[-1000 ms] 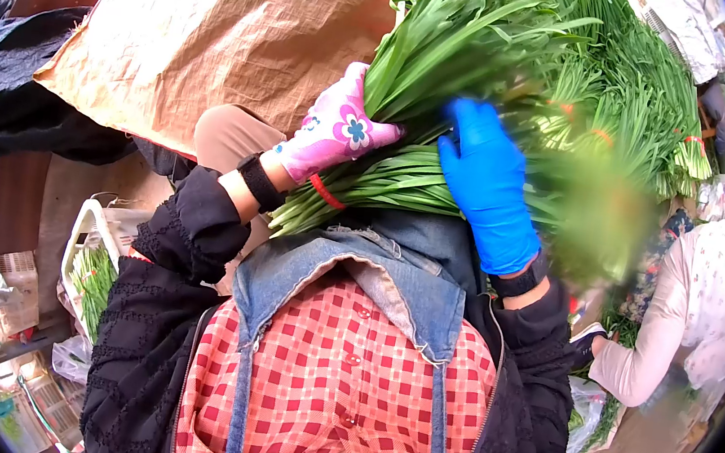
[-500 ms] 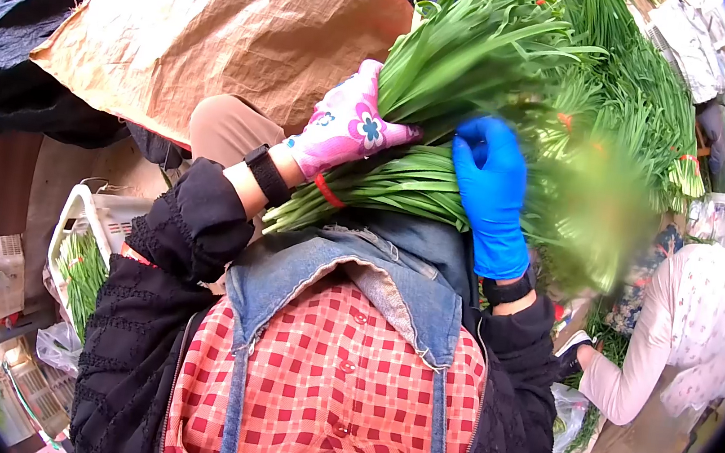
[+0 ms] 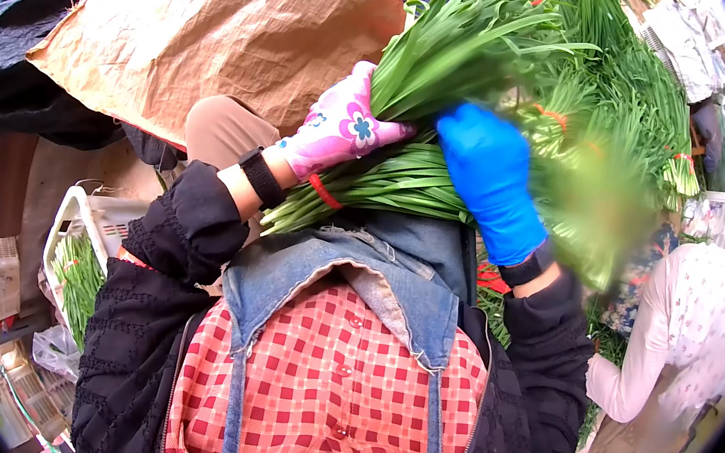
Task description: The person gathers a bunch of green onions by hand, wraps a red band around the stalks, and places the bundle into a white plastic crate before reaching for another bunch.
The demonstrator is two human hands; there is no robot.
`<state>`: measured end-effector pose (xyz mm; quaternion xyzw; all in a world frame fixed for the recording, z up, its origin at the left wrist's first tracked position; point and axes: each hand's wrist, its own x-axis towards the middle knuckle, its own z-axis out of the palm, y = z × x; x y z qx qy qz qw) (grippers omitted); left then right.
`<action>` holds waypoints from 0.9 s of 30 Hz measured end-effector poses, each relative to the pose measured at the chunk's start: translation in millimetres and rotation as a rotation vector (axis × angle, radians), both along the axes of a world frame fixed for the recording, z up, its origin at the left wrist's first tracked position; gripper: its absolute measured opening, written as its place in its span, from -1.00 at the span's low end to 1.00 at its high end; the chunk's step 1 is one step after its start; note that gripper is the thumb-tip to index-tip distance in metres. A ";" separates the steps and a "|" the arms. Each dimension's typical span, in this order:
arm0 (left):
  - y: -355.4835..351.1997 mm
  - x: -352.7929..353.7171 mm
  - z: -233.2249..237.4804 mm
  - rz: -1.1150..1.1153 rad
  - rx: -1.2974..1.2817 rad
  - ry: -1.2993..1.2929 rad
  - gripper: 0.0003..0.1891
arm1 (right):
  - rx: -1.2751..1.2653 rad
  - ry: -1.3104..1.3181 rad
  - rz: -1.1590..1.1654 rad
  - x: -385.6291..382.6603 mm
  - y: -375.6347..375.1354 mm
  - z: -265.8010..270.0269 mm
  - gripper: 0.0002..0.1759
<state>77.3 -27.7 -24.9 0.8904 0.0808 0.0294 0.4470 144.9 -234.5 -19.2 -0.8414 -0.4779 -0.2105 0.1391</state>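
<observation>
My left hand (image 3: 343, 129), in a pink flowered glove, is closed around a handful of garlic chives (image 3: 447, 56) whose long blades fan up and to the right. My right hand (image 3: 491, 174), in a blue glove, is curled beside those blades; its fingertips are turned away and slightly blurred, so whatever they pinch is hidden. Across my lap, beneath both hands, lies another bundle of chives (image 3: 404, 182) with a red band (image 3: 324, 191) near its stem end.
A large heap of chives (image 3: 625, 78), partly in banded bunches, spreads at the upper right. Brown sheeting (image 3: 233, 29) covers the upper left. A white basket (image 3: 79, 214) with chives stands at left. Another person (image 3: 694, 331) bends at right. A green blur (image 3: 600, 210) obscures part of the view.
My right hand has shifted slightly left and up, its fingers now more curled, and its forearm has swung outward. The left hand keeps its hold on the chives.
</observation>
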 end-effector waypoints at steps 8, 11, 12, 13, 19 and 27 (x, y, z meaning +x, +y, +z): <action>-7.7 -2.3 35.8 -0.036 -0.088 0.027 -0.33 | -0.145 -0.423 0.155 -9.2 -7.9 35.7 -0.87; -6.3 4.1 43.2 -0.058 -0.038 -0.040 -0.33 | -0.110 -0.469 0.245 -6.2 -5.5 51.1 -0.85; -7.0 5.6 45.0 -0.093 -0.056 -0.084 -0.34 | -0.170 -0.260 0.198 -3.9 -5.6 55.5 -0.83; -9.9 5.2 47.5 -0.091 -0.058 -0.090 -0.34 | -0.227 -0.051 0.145 -0.1 -5.8 58.6 -0.81; -15.8 2.0 50.3 -0.062 -0.021 -0.108 -0.31 | -0.290 0.351 -0.064 17.5 8.4 71.2 -0.73; -2.8 -4.1 26.9 -0.076 -0.246 -0.105 -0.34 | -0.349 0.504 -0.115 4.5 31.5 48.0 -0.77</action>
